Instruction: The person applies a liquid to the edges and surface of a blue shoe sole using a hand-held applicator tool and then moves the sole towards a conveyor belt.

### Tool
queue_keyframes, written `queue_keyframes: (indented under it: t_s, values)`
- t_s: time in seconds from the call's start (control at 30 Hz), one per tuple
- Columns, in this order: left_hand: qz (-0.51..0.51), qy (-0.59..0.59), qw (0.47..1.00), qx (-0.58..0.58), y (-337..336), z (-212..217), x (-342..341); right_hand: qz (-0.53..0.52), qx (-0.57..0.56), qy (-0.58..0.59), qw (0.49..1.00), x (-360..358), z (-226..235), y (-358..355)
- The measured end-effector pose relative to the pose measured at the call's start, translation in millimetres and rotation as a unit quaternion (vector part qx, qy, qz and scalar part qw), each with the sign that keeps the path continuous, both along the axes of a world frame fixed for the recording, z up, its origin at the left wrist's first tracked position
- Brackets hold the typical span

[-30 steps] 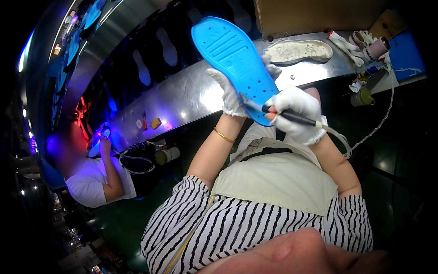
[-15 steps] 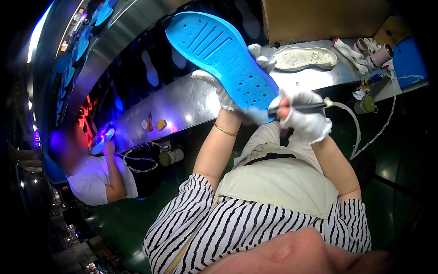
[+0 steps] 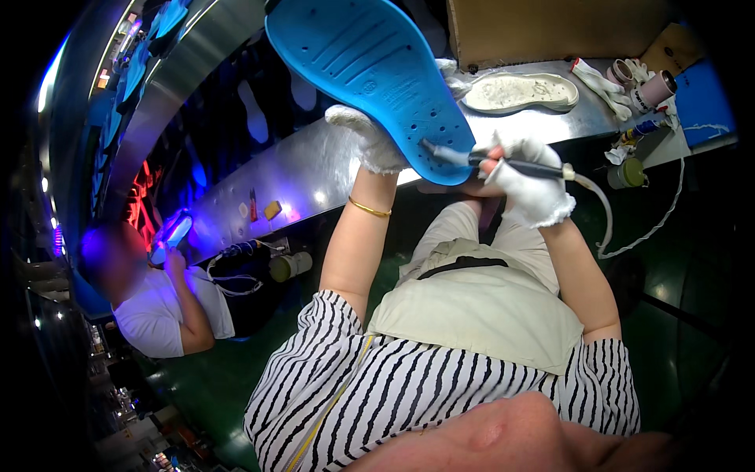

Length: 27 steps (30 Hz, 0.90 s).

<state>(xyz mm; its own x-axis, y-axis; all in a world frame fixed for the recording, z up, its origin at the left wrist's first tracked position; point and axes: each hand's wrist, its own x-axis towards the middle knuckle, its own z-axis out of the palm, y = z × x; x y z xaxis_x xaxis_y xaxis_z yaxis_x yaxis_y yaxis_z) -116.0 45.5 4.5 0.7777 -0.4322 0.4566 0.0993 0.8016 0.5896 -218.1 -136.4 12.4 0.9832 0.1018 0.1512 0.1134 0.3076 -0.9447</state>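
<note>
My left hand (image 3: 368, 143), in a whitish knit glove, grips a large blue shoe sole (image 3: 381, 75) from beneath. Its fingers come round both edges of the sole, which has slots at the wide end and small holes towards the narrower end. In my right hand (image 3: 531, 189), gloved with bare fingertips showing, is a brush (image 3: 448, 154) with a black handle, and a pale hose (image 3: 604, 216) runs from its back end. The brush tip lies over the holed end of the blue sole and seems to touch it. Behind, a cream-white sole (image 3: 519, 93) rests on the metal bench (image 3: 303, 179).
White gloves (image 3: 602, 88), a pinkish cylinder (image 3: 657, 88) and a blue box (image 3: 706, 102) are at the right. A cardboard box (image 3: 550, 35) stands behind. Further left, a co-worker (image 3: 169, 307) handles another sole. Blue soles (image 3: 134, 71) line a rack at the upper left.
The blue sole has moved up and slightly left with my left hand. The brush has shifted from the sole's near end edge onto its holed surface.
</note>
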Motion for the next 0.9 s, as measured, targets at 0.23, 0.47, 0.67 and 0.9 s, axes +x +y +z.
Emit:
queue_keyframes:
  t_s: [0.23, 0.47, 0.67, 0.9]
  values:
    - [-0.043, -0.108, 0.991, 0.065, 2, 17, 9, 0.153, 0.188, 0.149, 0.959, 11, -7, -12]
    - [0.01, -0.13, 0.971, 0.198, 1, 29, 16, 0.034, -0.173, 0.052, 0.983, 10, 15, -8]
    - [0.013, -0.084, 0.914, 0.397, 5, 4, 40, 0.184, -0.163, 0.003, 0.969, 23, 4, -25]
    - [0.017, 0.002, 0.874, 0.486, -13, 35, 29, 0.066, -0.309, -0.058, 0.947, 21, 15, -11]
